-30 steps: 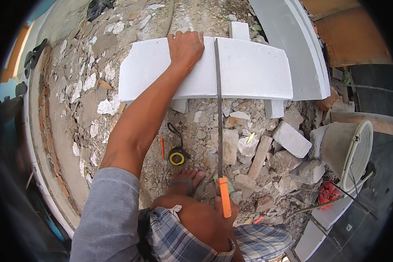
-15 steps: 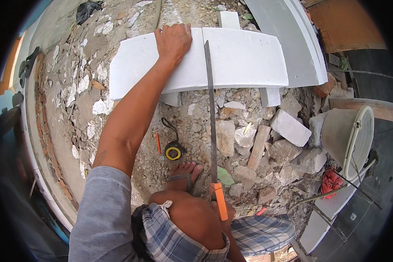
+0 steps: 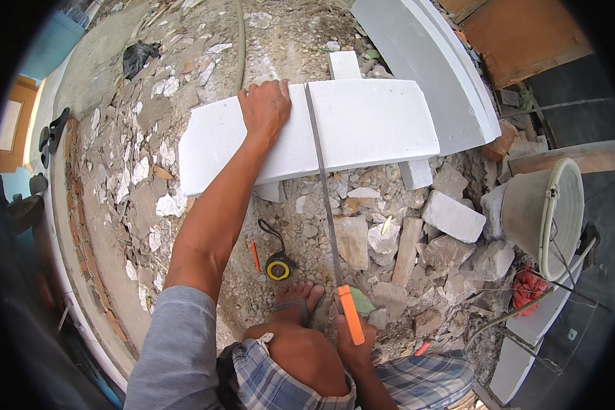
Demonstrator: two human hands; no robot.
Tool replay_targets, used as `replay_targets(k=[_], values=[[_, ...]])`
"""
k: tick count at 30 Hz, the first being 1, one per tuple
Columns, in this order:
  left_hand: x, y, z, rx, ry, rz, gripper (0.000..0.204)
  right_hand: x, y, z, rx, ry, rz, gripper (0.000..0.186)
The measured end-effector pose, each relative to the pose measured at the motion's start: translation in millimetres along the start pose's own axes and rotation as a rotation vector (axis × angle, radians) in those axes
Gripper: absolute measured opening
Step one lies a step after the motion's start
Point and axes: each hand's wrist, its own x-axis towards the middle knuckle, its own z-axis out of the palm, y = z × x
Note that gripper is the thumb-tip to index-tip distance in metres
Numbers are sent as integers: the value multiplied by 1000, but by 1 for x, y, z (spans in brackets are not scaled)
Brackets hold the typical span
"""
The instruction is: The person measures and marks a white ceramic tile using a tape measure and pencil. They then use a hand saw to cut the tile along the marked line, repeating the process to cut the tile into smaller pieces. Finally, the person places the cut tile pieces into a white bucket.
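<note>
A long white block (image 3: 376, 126) lies across small white supports over rubble. My left hand (image 3: 265, 106) presses flat on its top, left of the cut line, fingers spread. My right hand (image 3: 352, 342) grips the orange handle of a hand saw (image 3: 321, 184). The saw's long grey blade runs from the handle up across the block, its tip at the far edge. My bare foot in a sandal (image 3: 299, 301) rests on the gravel just left of the handle.
A yellow-and-black tape measure (image 3: 279, 266) and an orange pencil (image 3: 255, 256) lie on the gravel near my foot. Broken white block pieces (image 3: 451, 215) litter the right. A pale bucket (image 3: 543, 212) stands at right, large white slabs (image 3: 430, 61) behind, a brick edge at left.
The saw blade has shifted along the cut across the block, its handle staying near my knee. My left hand stays pressed on the block. The view has tilted slightly.
</note>
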Motion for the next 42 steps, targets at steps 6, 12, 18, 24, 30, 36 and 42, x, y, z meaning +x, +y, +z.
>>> replay_targets(k=[6, 12, 18, 24, 30, 36, 42], values=[[-14, -3, 2, 25, -88, -40, 47, 94, -42, 23, 53, -40, -40, 30], [-2, 4, 2, 22, -73, -24, 45, -100, 25, -78, -305, -90, 250, 55], [-24, 2, 4, 49, 20, 95, 60, -62, 33, -88, -311, 367, -176, 45], [-210, 70, -94, -659, -696, 632, 51, -59, 82, -80, -519, 343, -70, 42], [-294, -7, -133, -487, -649, 397, 42, -36, 141, -64, -882, 119, 183, 48], [-247, -137, -134, -543, -109, -483, 47, -19, 103, -78, -973, 65, 400, 49], [-123, -232, -135, -950, -143, -966, 104, 115, 17, -122, -544, 82, 146, 56]])
